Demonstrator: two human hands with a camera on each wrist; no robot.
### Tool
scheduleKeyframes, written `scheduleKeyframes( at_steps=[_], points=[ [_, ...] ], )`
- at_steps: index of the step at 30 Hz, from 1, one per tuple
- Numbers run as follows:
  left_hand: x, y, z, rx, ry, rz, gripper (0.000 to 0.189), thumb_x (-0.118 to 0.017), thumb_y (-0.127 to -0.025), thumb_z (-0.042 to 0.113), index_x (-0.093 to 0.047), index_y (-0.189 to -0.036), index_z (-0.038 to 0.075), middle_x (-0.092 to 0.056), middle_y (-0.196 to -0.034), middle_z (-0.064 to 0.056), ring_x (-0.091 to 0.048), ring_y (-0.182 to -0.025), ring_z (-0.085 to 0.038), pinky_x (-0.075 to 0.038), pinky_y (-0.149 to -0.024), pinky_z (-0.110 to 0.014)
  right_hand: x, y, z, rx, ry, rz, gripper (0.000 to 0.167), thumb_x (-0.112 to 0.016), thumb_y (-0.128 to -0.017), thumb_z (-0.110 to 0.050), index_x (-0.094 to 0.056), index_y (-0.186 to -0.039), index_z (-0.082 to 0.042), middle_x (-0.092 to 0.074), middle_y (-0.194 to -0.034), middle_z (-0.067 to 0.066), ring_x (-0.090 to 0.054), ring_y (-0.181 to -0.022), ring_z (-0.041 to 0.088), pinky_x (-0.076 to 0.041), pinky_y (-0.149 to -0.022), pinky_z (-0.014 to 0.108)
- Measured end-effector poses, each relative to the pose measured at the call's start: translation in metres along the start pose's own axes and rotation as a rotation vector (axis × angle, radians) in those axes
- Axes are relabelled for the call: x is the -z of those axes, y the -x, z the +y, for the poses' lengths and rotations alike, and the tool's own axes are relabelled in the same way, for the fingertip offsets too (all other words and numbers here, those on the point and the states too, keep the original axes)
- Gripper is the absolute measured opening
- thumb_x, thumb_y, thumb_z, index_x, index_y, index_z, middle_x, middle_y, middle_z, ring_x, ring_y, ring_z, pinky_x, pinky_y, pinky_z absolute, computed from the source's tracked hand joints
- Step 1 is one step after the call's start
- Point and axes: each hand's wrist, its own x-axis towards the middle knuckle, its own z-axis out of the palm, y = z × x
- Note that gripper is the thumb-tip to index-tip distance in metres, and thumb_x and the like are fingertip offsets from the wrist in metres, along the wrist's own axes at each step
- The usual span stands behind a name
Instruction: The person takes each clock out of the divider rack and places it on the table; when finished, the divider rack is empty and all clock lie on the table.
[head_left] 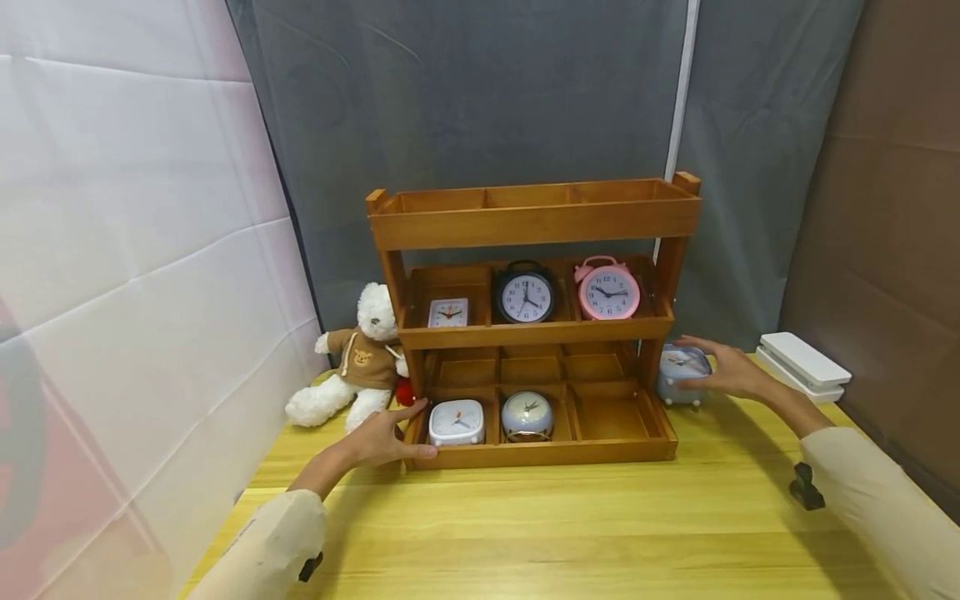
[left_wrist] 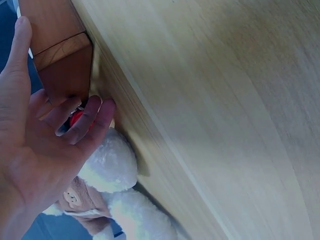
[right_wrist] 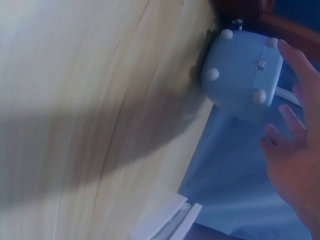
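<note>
In the head view my right hand (head_left: 731, 371) holds a light blue alarm clock (head_left: 684, 385) at the right end of the wooden shelf (head_left: 536, 223). The right wrist view shows that clock's underside with small round white feet (right_wrist: 212, 74); it looks raised off the table. My left hand (head_left: 386, 437) touches the shelf's lower left corner, thumb along the front edge and fingers at the side. On the bottom tier are a white clock (head_left: 456, 423) and a rounded grey-blue clock (head_left: 527, 417). Above stand a small white clock (head_left: 448, 313), a black one (head_left: 527, 293) and a pink one (head_left: 609, 292).
A white teddy bear (head_left: 366, 367) in a brown hoodie sits left of the shelf, with a red object (head_left: 405, 392) beside it. White flat boxes (head_left: 804, 365) lie at the right. Fabric walls close in the wooden table (head_left: 540, 533) at the back and sides.
</note>
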Motion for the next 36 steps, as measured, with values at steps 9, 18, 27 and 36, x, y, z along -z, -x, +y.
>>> scheduleKeyframes(
  at_steps=[9, 18, 27, 36],
  points=[
    [0.001, 0.000, -0.002, -0.029, -0.020, 0.014, 0.097, -0.085, -0.084, 0.051, -0.043, -0.158, 0.003, -0.043, -0.060, 0.008, -0.044, -0.056, -0.006, -0.043, -0.070, -0.032, 0.001, 0.015, -0.026, 0.043, 0.070, 0.108, 0.073, -0.087, -0.086, -0.035, -0.058, -0.143, 0.001, -0.055, -0.145, 0.032, -0.049, -0.132, 0.055, -0.039, -0.105, 0.073],
    [0.001, -0.001, -0.004, -0.024, -0.033, 0.015, 0.098, -0.085, -0.082, 0.053, -0.045, -0.157, 0.004, -0.046, -0.063, 0.007, -0.044, -0.057, -0.007, -0.045, -0.076, -0.035, -0.021, 0.035, -0.066, 0.152, 0.097, 0.183, 0.060, -0.089, -0.084, -0.028, -0.068, -0.131, 0.002, -0.069, -0.126, 0.028, -0.066, -0.112, 0.050, -0.053, -0.091, 0.065],
    [0.001, -0.003, -0.005, -0.020, -0.039, 0.018, 0.099, -0.085, -0.083, 0.054, -0.044, -0.157, 0.004, -0.064, -0.076, -0.004, -0.048, -0.062, -0.009, -0.052, -0.091, -0.049, -0.050, 0.035, -0.098, 0.218, 0.041, 0.166, 0.055, -0.089, -0.084, -0.025, -0.070, -0.129, 0.001, -0.073, -0.122, 0.019, -0.070, -0.110, 0.041, -0.056, -0.090, 0.057],
    [0.003, -0.003, -0.003, 0.013, -0.044, 0.008, 0.099, -0.084, -0.081, 0.058, -0.045, -0.158, 0.009, -0.072, -0.102, -0.022, -0.063, -0.081, -0.017, -0.051, -0.100, -0.052, -0.078, 0.018, -0.119, 0.265, -0.020, 0.122, 0.056, -0.089, -0.084, -0.030, -0.070, -0.130, -0.004, -0.074, -0.121, 0.018, -0.072, -0.109, 0.038, -0.058, -0.089, 0.053]
  ],
)
